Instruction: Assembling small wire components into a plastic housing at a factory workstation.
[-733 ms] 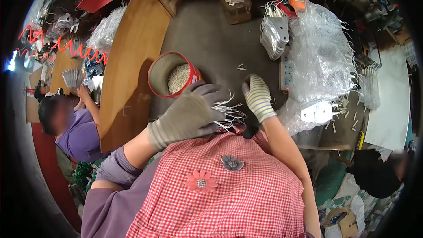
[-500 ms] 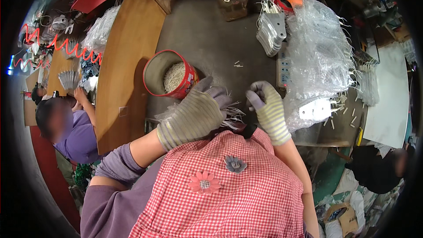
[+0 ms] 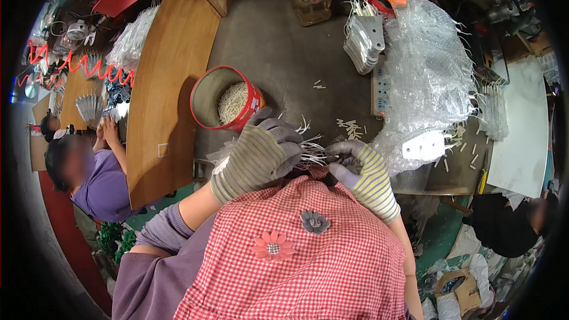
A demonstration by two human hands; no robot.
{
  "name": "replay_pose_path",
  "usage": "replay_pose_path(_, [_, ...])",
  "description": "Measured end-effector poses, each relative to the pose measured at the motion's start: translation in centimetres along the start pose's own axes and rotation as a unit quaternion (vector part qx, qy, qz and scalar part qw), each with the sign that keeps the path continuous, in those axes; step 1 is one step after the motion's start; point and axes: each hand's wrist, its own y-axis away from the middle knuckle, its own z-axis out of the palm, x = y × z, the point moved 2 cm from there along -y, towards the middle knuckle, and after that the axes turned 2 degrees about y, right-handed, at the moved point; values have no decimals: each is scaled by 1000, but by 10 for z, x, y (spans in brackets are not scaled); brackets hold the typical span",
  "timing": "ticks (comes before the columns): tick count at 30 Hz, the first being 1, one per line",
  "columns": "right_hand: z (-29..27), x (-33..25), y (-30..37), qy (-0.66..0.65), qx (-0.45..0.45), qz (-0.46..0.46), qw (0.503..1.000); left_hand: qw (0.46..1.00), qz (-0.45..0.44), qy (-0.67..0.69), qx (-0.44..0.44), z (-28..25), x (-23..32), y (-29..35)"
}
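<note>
My left hand, in a striped grey-yellow knit glove, is closed around a bundle of thin white wires close to my apron. The wire ends fan out to the right of its fingers. My right hand, gloved alike, has thumb and fingers pinched together at the wire tips; the exact grip is partly hidden. Clear plastic wrap shows beside my left hand. Just beyond that hand, a tilted red tin holds many small white tubes. More loose white tubes lie on the table above my right hand.
Bubble-wrapped parts with white wires are piled on the right, beside a power strip and stacked metal plates. A wooden panel borders the left side. A glass jar stands at the back. A co-worker in purple sits at left.
My right hand has come down and left to the wire ends, uncovering the loose white tubes above it. My left hand has stayed nearly in place, with more wires showing.
</note>
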Motion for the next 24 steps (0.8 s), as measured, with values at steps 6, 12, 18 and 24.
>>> replay_pose_path(6, [6,-21,-4,106,36,-68,991,997,-40,61,-5,-8,2,-4])
replay_pose_path(12, [13,-12,-12,66,98,-36,992,991,-97,89,1,-16,16,-21])
replay_pose_path(18, [4,-1,-11,58,163,-76,982,973,-128,191,-18,-2,10,-16])
replay_pose_path(24, [0,-15,-11,170,87,-166,968,987,-85,129,35,-4,11,-19])
